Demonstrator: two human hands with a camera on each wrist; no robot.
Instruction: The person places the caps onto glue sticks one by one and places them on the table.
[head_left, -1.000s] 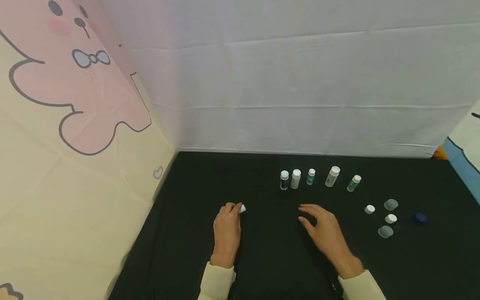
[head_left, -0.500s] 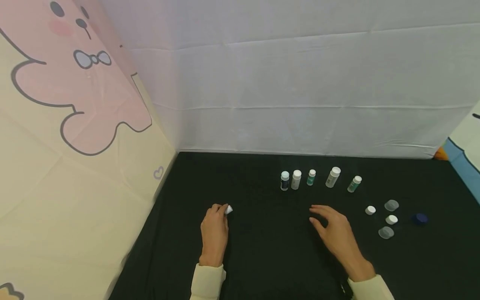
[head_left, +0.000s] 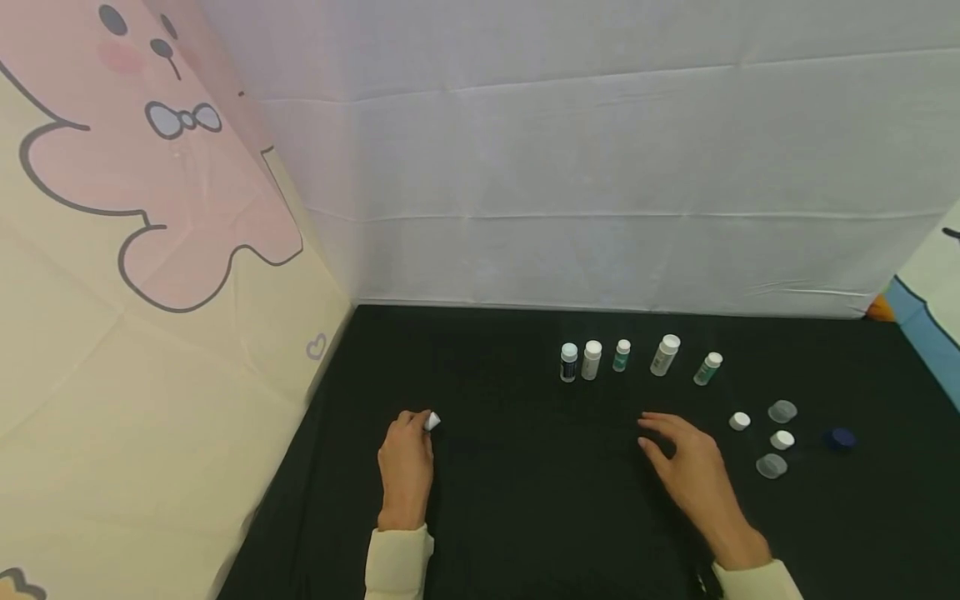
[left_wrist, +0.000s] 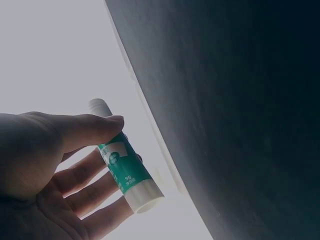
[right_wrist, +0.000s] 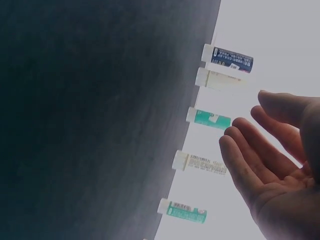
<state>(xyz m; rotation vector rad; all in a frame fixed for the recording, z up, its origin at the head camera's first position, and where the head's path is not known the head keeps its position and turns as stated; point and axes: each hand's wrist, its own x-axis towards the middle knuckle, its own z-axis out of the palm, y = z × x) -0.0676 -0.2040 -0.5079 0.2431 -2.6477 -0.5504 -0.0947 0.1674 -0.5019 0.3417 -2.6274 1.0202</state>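
My left hand is over the left part of the black table, pinching a glue stick between thumb and fingers. The left wrist view shows its green label marked 9g, a white end and a narrower ridged pale end. From the head only a white tip of it shows past the fingers. My right hand hovers right of centre, thumb and fingers apart with nothing between them. Beyond it stands a row of glue sticks: one dark blue, a white one, a small green one, a larger white one and another green one.
To the right of my right hand lie two white caps, two clear plastic cups and a dark blue round lid. A white cloth wall rises behind the black table. A printed cloth closes the left side.
My left hand has moved left across the table with the glue stick. My right hand has shifted right, its fingers still spread. The standing glue sticks and the caps have stayed in place.
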